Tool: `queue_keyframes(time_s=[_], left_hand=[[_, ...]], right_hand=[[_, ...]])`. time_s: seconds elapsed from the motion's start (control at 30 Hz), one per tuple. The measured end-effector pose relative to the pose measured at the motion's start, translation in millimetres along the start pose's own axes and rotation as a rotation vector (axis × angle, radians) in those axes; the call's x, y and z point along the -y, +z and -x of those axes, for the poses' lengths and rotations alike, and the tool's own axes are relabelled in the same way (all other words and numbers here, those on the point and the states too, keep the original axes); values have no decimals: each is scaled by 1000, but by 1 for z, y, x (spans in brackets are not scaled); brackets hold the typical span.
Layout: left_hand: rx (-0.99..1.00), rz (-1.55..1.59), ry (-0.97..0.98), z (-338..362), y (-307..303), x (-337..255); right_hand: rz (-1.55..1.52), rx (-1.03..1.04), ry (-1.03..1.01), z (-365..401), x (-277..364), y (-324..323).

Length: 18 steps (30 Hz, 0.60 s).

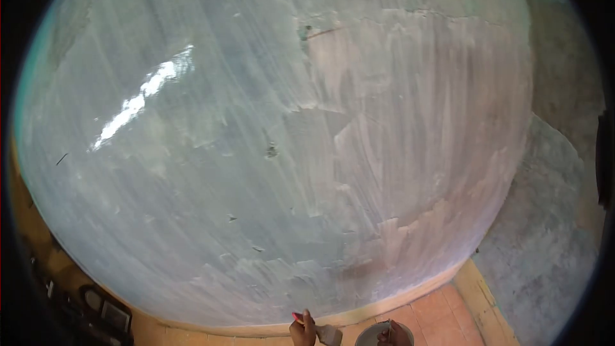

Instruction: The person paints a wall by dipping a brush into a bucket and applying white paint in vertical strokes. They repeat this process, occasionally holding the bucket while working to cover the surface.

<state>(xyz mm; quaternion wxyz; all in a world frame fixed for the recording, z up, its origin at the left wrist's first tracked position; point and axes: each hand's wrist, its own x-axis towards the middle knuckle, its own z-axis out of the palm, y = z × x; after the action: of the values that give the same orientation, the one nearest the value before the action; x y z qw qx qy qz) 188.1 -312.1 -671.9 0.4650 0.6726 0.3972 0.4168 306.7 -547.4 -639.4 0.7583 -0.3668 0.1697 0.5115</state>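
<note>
At the bottom edge, my left hand is closed around a paintbrush. The brush's red handle end sticks out past the thumb, and its pale, wide bristle end points to the right, just below the foot of the wall. To the right of it, my right hand is closed at a round grey bucket, seeming to grip its thin handle. The frame edge cuts off the lower part of both hands and the bucket. A large wall with streaky whitish coating over grey-green and pinkish patches rises before me.
Small holes and chips mark the wall, and a bright glare lies at its upper left. Orange floor tiles run along its base. At right is a bare grey surface behind a yellowish edge. Dark framed items stand at lower left.
</note>
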Motion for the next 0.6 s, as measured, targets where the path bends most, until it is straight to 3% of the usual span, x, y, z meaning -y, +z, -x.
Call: queue_keyframes(time_s=[0.03, 0.07, 0.17, 0.27, 0.3, 0.33, 0.4, 0.47, 0.6], left_hand=[[61, 26, -9, 2, -4, 40], [96, 26, -8, 8, -8, 46], [301, 164, -283, 24, -16, 32], [296, 147, -333, 31, 1, 25], [268, 207, -451, 32, 11, 20], [277, 201, -450, 35, 19, 7], [253, 206, -238, 45, 33, -24], [294, 284, -301, 49, 43, -51], [441, 401, -204, 52, 62, -53]], right_hand=[[-16, -1, 11, 2, 0, -1], [-32, 1, 19, 3, 0, -4], [-49, 27, -16, -1, 0, -20], [-90, 70, -20, -4, 5, -31], [-101, 67, -29, -6, 9, -34], [-117, 98, -14, -6, 15, -35], [-136, 124, 6, -8, 29, -42], [-208, 315, 128, -9, 48, -53], [-183, 317, 151, 6, 89, -51]])
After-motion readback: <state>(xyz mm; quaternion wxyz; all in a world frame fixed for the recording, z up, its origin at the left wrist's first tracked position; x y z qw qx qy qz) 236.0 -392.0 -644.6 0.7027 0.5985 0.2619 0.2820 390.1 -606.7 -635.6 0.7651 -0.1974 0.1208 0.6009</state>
